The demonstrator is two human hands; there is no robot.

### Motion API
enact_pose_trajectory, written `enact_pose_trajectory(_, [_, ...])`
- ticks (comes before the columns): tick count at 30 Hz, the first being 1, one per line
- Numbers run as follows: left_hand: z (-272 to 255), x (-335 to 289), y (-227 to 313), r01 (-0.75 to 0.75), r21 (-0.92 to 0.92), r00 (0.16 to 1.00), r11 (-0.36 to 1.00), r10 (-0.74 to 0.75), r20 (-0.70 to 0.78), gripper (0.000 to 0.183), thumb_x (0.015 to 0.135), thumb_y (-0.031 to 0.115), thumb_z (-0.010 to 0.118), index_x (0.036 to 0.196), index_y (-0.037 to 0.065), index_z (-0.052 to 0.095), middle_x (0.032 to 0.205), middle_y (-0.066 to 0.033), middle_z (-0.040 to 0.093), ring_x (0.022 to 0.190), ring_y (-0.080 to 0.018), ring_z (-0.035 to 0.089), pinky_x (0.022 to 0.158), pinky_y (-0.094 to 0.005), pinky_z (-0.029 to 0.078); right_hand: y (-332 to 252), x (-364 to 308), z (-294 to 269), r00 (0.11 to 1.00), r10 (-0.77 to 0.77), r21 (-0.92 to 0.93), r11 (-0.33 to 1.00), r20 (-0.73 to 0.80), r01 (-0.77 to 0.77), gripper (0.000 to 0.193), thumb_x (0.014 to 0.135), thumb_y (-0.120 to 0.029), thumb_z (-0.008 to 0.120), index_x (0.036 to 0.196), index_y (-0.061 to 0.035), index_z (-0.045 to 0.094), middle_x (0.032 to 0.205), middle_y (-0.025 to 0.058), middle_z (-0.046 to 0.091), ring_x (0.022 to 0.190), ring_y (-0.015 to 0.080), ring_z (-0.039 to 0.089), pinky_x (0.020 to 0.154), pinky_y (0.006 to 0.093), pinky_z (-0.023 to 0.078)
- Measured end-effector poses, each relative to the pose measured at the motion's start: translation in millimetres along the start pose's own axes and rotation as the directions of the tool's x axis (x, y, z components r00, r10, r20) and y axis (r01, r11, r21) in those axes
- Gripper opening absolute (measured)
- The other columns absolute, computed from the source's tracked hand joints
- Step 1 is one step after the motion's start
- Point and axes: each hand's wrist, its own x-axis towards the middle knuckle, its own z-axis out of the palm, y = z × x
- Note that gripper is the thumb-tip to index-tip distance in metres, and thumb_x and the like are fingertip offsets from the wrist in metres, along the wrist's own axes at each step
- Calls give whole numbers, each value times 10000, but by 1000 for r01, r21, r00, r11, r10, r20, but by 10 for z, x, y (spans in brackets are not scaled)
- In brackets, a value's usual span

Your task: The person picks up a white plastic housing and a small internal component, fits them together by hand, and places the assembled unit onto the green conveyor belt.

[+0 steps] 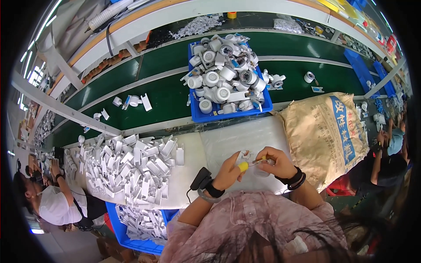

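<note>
My left hand (229,172) and my right hand (280,163) work close together above the plastic-covered bench. A small white plastic piece (246,155) shows at my left fingertips, which are closed on it. My right fingers are pinched around a round white housing (262,172), mostly hidden below them. A thin wire (253,164) runs between the hands. Yellow finger covers (243,166) show on both hands. Left of them lies a wide heap of white plastic handle shells (136,164).
Ahead, a blue crate (206,117) overflows with round grilled white housings beside a green conveyor (162,79) carrying a few loose parts. A large brown paper sack (307,127) lies at right. Below the bench stands another blue bin (131,241). People (57,204) sit on both sides.
</note>
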Motion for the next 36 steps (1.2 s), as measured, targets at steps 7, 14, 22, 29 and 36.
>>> enact_pose_trajectory(7, [153,-15,-10,-104,-23,955,994,93,-280,311,978,109,394,1280,32,404,885,-73,551,589,-93,504,494,-243,454,77,-22,191,831,-534,-627,703,-154,336,248,743,5,703,971,-54,623,798,79,602,790,253,563,692,306,455])
enact_pose_trajectory(14, [236,-64,19,-81,-16,978,997,77,-192,358,908,43,420,1265,26,411,901,-56,563,669,-93,534,544,-235,457,54,-24,316,814,-543,-531,761,-205,373,231,713,16,710,919,-65,643,809,69,609,821,265,562,734,352,455])
enact_pose_trajectory(22, [283,-124,56,-138,31,973,990,141,-184,401,854,30,434,1255,26,429,862,-55,569,646,-75,526,504,-225,463,93,-19,393,765,-611,-556,715,-203,423,242,646,11,746,851,-88,667,856,46,578,802,235,543,730,341,427])
enact_pose_trajectory(29, [303,-145,90,-99,111,981,989,116,-158,384,905,15,415,1288,-7,387,798,-46,531,663,-98,503,572,-250,462,108,-30,393,759,-616,-547,718,-211,430,250,632,3,756,847,-93,672,851,39,553,814,232,526,743,347,424])
enact_pose_trajectory(36, [299,-116,30,-120,117,974,986,139,-178,423,814,36,431,1236,9,441,858,-91,571,600,-113,538,526,-250,464,154,-32,391,755,-617,-544,722,-224,428,248,629,-3,757,844,-94,677,853,38,550,835,241,525,763,354,428])
